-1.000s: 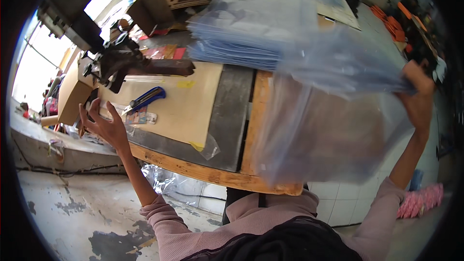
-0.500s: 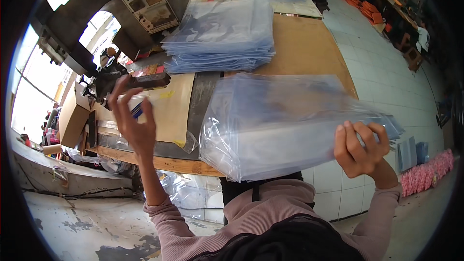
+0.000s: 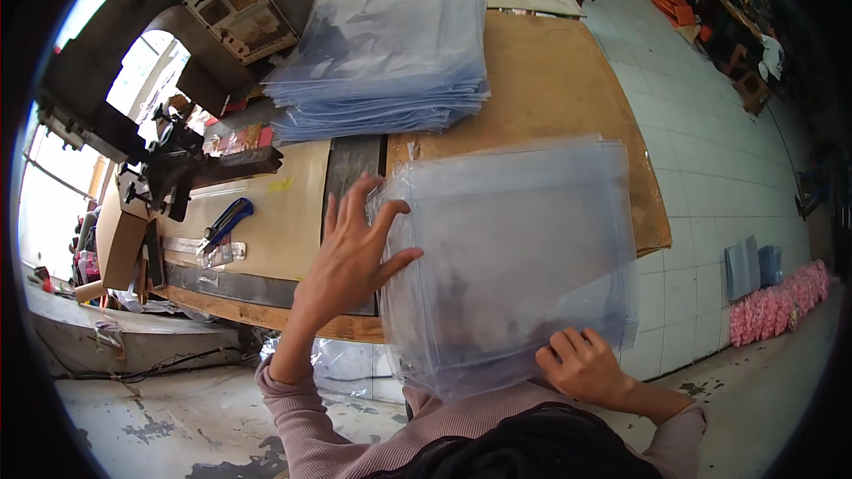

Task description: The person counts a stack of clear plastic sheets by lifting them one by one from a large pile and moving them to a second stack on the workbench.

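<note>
In front of me lies a small stack of clear, bluish plastic sheets (image 3: 515, 248), its near edge reaching over the table's front. Fingers spread, my left hand (image 3: 351, 253) is at the stack's left edge, with the fingertips over or touching the plastic. My right hand (image 3: 581, 364) is closed on the near right part of the sheets, its fingers curled at their edge. A taller pile of similar clear plastic sheets (image 3: 382, 53) rests farther back on the table. To the left of my left hand lies a blue utility knife (image 3: 229, 220).
A dark metal machine (image 3: 191, 155) stands at the table's left. Beside the knife is a metal ruler (image 3: 182, 247). Brown board (image 3: 550, 80) covers the table's right side. A pink bundle (image 3: 777, 306) and bluish sheets (image 3: 744, 268) are on the floor at right.
My left hand has come from the air at left to the sheets' left edge. My right hand has moved left and nearer to me, and the sheets now lie squarer and flatter.
</note>
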Action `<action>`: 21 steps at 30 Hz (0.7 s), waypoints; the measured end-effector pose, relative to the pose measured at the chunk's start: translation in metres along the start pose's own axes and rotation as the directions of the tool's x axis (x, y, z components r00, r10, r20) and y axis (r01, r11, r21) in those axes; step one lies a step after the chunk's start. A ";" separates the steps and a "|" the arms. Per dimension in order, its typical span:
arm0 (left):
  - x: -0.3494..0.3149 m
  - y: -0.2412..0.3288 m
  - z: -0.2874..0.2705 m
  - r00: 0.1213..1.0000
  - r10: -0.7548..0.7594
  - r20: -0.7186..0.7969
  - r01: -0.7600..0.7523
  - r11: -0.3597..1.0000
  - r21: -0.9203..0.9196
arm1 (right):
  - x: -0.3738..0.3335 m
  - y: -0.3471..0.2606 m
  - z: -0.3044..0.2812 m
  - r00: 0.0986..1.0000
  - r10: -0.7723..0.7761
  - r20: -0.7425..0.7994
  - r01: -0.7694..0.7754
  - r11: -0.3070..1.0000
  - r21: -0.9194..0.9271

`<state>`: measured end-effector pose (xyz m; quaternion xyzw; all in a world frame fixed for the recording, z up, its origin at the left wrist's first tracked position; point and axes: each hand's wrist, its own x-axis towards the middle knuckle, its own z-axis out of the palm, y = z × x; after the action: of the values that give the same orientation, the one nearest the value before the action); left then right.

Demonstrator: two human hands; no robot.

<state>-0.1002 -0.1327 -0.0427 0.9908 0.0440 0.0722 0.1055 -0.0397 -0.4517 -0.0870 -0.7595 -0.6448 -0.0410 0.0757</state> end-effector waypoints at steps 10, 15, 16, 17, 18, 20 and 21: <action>0.070 0.012 0.035 0.988 0.128 -0.087 -0.130 0.992 -0.011 | 0.138 0.114 -0.016 0.979 0.039 -0.202 -0.014 0.992 0.123; 0.057 0.008 0.049 0.956 0.146 -0.254 -0.141 0.989 0.038 | 0.149 0.126 0.016 0.962 0.033 -0.272 0.006 0.989 0.144; 0.054 0.006 0.054 0.932 0.208 -0.298 -0.189 0.978 0.090 | 0.146 0.126 0.018 0.948 0.027 -0.317 0.020 0.990 0.143; 0.050 0.004 0.058 0.902 0.272 -0.337 -0.236 0.961 0.143 | 0.144 0.128 0.019 0.932 0.023 -0.362 0.030 0.990 0.141; 0.048 0.002 0.060 0.864 0.344 -0.367 -0.289 0.937 0.198 | 0.141 0.130 0.021 0.919 -0.026 -0.393 0.068 0.993 0.094; 0.047 0.005 0.059 0.830 0.362 -0.425 -0.293 0.930 0.220 | 0.136 0.131 0.025 0.887 -0.121 -0.446 0.133 0.991 -0.005; 0.046 0.005 0.061 0.802 0.378 -0.463 -0.301 0.924 0.235 | 0.135 0.131 0.025 0.869 -0.131 -0.476 0.135 0.990 -0.026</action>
<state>-0.0457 -0.1451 -0.0948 0.9346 -0.1033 0.3402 0.0012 0.1109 -0.3367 -0.0985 -0.6794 -0.6573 -0.2290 0.2322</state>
